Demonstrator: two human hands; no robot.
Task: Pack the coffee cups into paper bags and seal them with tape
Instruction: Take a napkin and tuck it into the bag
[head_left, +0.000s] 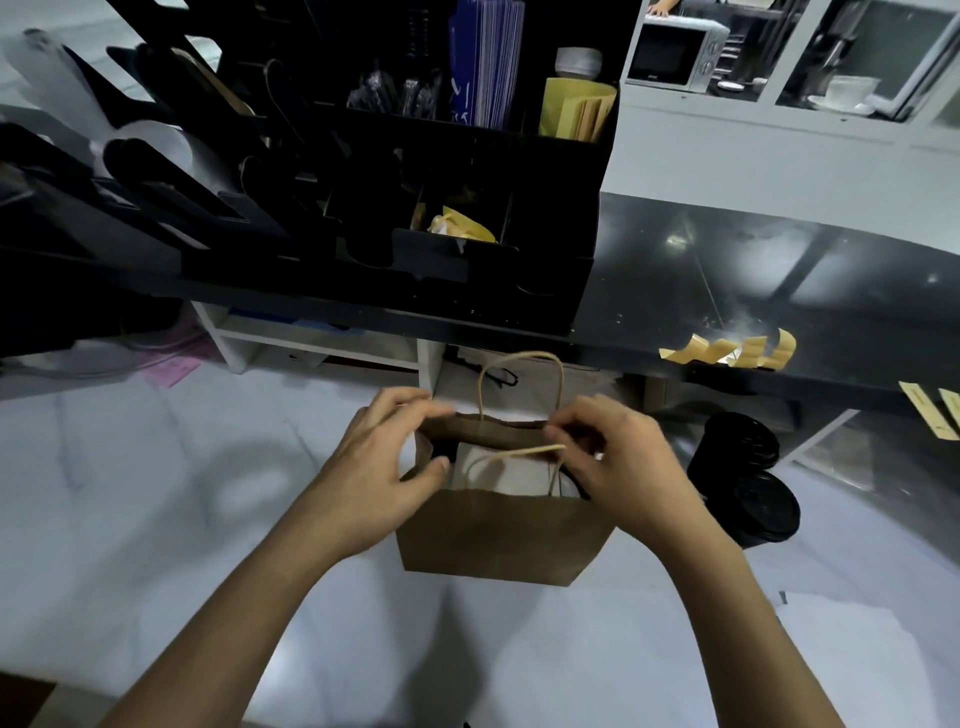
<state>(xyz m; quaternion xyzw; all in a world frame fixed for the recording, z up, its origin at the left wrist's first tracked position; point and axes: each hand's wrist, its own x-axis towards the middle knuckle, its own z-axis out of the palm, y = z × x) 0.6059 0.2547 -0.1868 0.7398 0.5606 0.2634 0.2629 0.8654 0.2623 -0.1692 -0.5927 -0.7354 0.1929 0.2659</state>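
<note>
Brown paper bag (498, 535) upright on the white worktop (156, 493), mouth open. Left hand (384, 467) and right hand (618, 467) curled on opposite rims, likely closing them for taping. Black-lidded cups (753, 483) just beside; tape strips (737, 351) near.

No legible text, brand, number or sign. Pale marks on the blue sheets (485, 62) in the black organizer (467, 208) are too blurred to read. A small mark on the microwave (675, 54) front cannot be made out. Yellow tape strips (737, 351) on the shelf edge show no readable print.
</note>
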